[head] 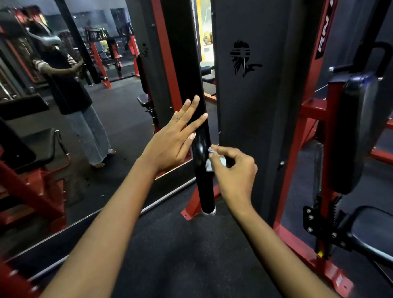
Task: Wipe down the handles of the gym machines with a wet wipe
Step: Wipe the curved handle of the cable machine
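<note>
The black handle [203, 171] runs upright, its long axis vertical, lower end near the floor. The left hand [174, 138] rests straight fingers against it; the right hand [234, 169] pinches a crumpled wet wipe [209, 165], seemingly touching the handle's side.

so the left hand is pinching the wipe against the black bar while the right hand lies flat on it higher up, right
Not quite, the hands are swapped. In the head view the right hand pinches the wipe against the black bar, while the left hand lies flat on it higher up, fingers straight.
</note>
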### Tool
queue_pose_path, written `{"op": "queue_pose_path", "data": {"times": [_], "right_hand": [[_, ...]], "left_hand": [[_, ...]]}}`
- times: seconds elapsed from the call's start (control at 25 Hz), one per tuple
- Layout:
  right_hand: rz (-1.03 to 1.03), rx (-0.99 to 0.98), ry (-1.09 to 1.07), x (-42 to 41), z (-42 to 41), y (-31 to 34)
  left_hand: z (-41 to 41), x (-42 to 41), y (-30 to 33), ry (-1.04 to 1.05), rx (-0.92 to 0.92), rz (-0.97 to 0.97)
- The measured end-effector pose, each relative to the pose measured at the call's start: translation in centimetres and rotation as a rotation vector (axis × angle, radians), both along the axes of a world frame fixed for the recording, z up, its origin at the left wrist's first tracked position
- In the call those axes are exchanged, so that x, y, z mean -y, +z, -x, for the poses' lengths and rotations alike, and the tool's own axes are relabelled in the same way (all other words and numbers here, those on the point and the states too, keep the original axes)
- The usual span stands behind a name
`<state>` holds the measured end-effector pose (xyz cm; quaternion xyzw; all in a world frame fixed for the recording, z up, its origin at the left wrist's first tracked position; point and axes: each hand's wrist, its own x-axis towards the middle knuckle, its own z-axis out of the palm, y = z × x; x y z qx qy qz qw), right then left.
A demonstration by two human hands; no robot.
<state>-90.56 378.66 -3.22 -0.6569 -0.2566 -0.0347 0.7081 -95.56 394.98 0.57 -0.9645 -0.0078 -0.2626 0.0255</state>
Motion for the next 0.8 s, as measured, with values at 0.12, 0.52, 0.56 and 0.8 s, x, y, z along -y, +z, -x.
{"op": "queue_pose_path", "data": {"times": [0.12, 0.52, 0.56, 0.8], "right_hand": [[-0.007, 0.305, -0.037, 0.0, 0.5, -1.1], [0.031, -0.513, 0.249, -4.3, -5.9, 0.2], [-0.034, -0.602, 0.285, -4.7, -6.1, 0.8], [-0.054, -0.751, 0.582, -3.8, -6.3, 1.2]], "left_hand": [[0.0, -0.1, -0.1, -0.005, -0.004, 0.008], [0.0, 1.0, -0.7, -0.034, 0.012, 0.196], [0.0, 1.0, -0.7, -0.033, 0.010, 0.189], [0.0, 0.9, -0.7, -0.020, -0.009, 0.167]]}}
